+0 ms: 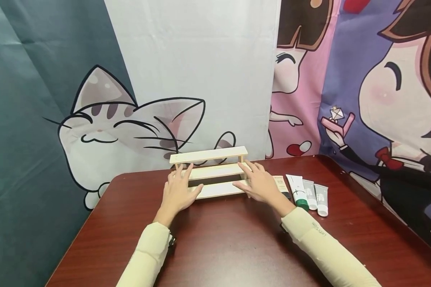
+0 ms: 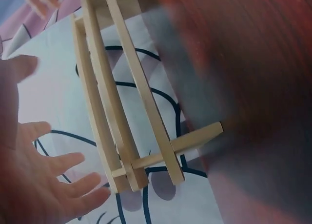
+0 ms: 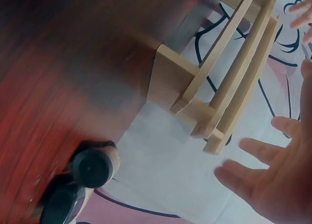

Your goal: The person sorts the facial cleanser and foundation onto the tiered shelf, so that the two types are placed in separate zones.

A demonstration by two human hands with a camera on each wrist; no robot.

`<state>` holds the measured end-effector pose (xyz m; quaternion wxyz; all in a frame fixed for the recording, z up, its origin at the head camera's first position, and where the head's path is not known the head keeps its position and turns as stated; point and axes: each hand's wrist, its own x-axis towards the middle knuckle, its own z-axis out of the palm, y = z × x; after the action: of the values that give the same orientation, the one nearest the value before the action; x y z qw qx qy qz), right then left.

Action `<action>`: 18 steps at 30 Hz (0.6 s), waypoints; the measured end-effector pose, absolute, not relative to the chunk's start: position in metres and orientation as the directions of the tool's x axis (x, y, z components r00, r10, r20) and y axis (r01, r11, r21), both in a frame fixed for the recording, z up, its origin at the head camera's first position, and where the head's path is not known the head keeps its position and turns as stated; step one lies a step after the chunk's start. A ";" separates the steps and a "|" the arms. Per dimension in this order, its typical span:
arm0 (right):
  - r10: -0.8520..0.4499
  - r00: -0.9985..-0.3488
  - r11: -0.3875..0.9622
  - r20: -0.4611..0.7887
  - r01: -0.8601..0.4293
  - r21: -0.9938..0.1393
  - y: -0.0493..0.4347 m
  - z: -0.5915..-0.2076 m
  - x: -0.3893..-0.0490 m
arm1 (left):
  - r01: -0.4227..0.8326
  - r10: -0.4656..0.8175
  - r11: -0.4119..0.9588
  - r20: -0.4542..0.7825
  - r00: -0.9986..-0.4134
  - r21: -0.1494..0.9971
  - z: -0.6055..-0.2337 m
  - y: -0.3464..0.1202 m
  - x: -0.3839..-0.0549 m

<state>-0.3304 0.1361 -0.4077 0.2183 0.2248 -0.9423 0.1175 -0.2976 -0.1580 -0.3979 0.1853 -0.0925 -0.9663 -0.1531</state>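
Observation:
A small three-tier rack (image 1: pixel 215 172) of pale wood stands at the back of the table, its slats rising in steps. My left hand (image 1: pixel 178 191) is over its left end with the fingers spread. Over the right end my right hand (image 1: pixel 259 184) is spread in the same way. The left wrist view shows the left fingers (image 2: pixel 78 190) beside the slats, holding nothing. In the right wrist view, the right fingers (image 3: pixel 258 155) also lie beside the rack (image 3: pixel 229 82) with nothing in their grasp.
Right of the rack lie several tubes: a beige one with a dark cap (image 1: pixel 281 184), a white one with a green cap (image 1: pixel 297 189) and two grey ones (image 1: pixel 321 197). Behind the dark red wooden table (image 1: pixel 215 247) hangs a cartoon-printed curtain (image 1: pixel 201 59).

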 end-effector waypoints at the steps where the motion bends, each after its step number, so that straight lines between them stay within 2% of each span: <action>1: -0.369 -0.809 0.872 0.457 -0.472 -0.131 0.138 -0.407 -0.330 | 0.233 0.111 0.927 0.379 -0.919 0.293 -0.398 -0.160 -0.296; 7: -0.309 -0.858 0.871 0.411 -0.429 -0.239 0.153 -0.402 -0.327 | 0.206 0.061 0.897 0.351 -0.934 0.392 -0.403 -0.170 -0.296; 18: -0.214 -0.911 0.838 0.353 -0.357 -0.412 0.196 -0.402 -0.319 | 0.065 -0.092 0.844 0.263 -0.960 0.532 -0.408 -0.198 -0.294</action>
<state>-0.3193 0.1959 -0.4016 0.1478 0.1508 -0.9472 0.2412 -0.2937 -0.1984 -0.4076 0.1408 0.0072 -0.9499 -0.2789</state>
